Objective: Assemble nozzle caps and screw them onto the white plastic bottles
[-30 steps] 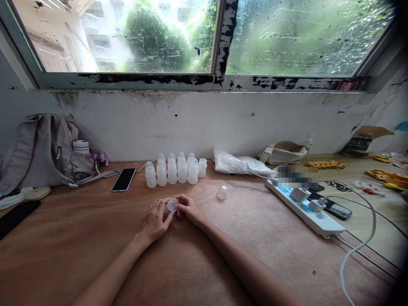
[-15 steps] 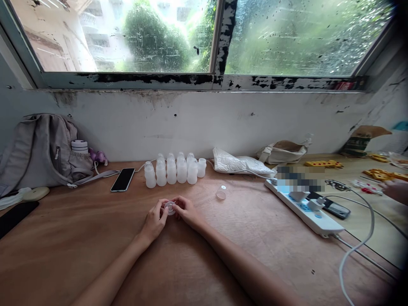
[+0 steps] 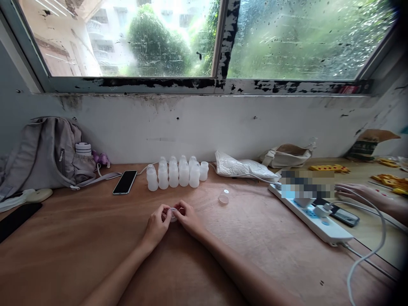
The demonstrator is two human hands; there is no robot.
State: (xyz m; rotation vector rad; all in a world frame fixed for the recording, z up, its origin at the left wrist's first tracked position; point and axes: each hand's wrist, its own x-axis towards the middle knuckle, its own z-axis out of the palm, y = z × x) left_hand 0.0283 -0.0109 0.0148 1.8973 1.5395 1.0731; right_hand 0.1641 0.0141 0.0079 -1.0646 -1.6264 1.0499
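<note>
Near the middle of the table, my left hand [image 3: 157,225] and my right hand [image 3: 190,219] meet around a small clear ring-shaped bottle part [image 3: 173,216]. Fingers and thumbs of both hands pinch it from either side, hiding much of its rim. Beyond my hands stand several small frosted white bottles [image 3: 174,173] in two close rows, most with tops on. One bottle [image 3: 204,171] at the right end looks topless. To the right of my right hand lies a clear cup-like cap [image 3: 223,198], tipped on its side.
A phone [image 3: 125,182] and a grey backpack [image 3: 52,153] are at the left. A white plastic bag [image 3: 244,166] rests by the wall. At right are a power strip [image 3: 315,216] with cables, yellow parts [image 3: 387,181] and another person's hand [image 3: 363,193].
My thumbs have come closer together over the ring-shaped part, covering more of it. At right, the other person's hand has reached farther left. The view has shifted slightly.
</note>
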